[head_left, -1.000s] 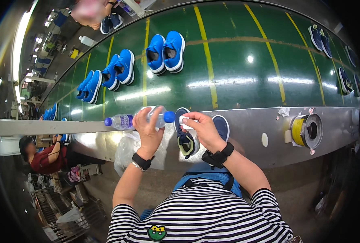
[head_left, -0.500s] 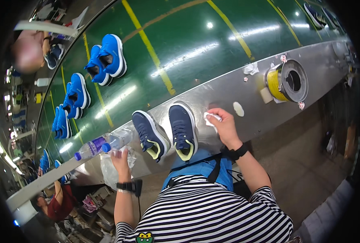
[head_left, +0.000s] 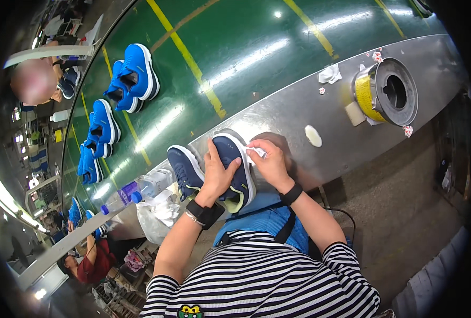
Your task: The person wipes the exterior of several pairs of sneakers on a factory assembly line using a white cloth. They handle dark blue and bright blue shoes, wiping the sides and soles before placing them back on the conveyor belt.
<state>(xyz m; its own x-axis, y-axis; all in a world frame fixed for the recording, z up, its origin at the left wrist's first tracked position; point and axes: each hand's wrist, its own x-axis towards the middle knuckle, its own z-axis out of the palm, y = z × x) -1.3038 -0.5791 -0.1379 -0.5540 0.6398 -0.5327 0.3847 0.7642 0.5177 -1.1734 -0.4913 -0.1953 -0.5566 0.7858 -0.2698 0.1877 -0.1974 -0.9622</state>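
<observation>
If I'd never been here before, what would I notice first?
Probably the bright blue shoes on the green surface, upper left. Then, in the middle, the left hand holds a navy shoe while the right hand pinches a white wad beside it. A silver-and-yellow spool sits at right.

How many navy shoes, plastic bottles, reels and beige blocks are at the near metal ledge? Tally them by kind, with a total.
Navy shoes: 2
Plastic bottles: 2
Reel: 1
Beige block: 1
Total: 6

No writing can be read, even on the purple bottle label (head_left: pixel 129 192).
</observation>
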